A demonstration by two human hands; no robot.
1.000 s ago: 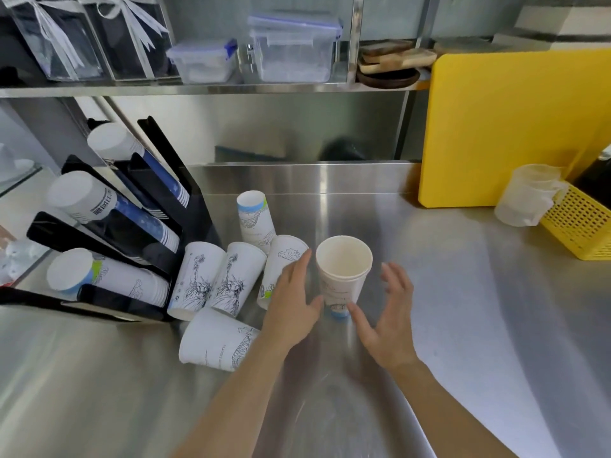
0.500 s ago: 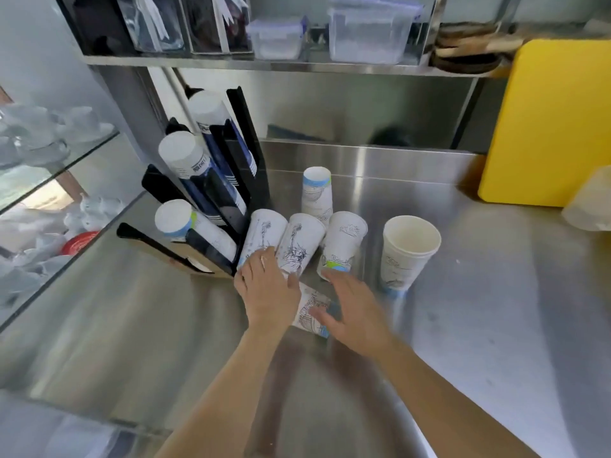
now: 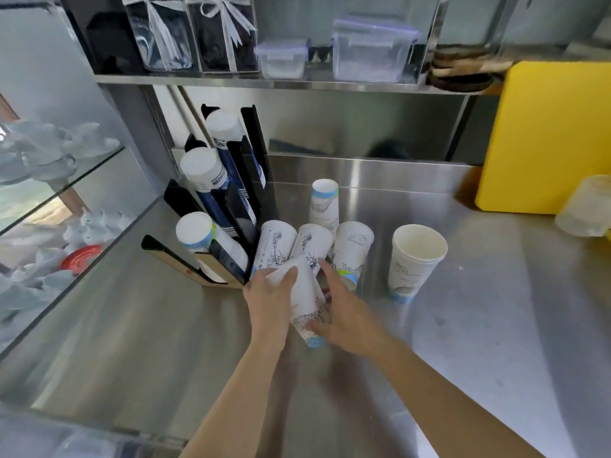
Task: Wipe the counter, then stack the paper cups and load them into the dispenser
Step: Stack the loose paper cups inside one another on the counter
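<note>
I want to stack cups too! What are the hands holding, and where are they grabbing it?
Both hands hold one paper cup: the left hand wraps its rim end, the right hand grips its blue-banded bottom end.

On my feed the steel counter [image 3: 479, 325] carried a black cup dispenser [image 3: 231, 233] at its back left, with four printed paper cups [image 3: 352, 256] lying tipped just beside it. One cup stood upright [image 3: 415, 259] to their right. A yellow board [image 3: 549, 137] leaned at the back right, a translucent jug [image 3: 583, 206] beside it.
</note>
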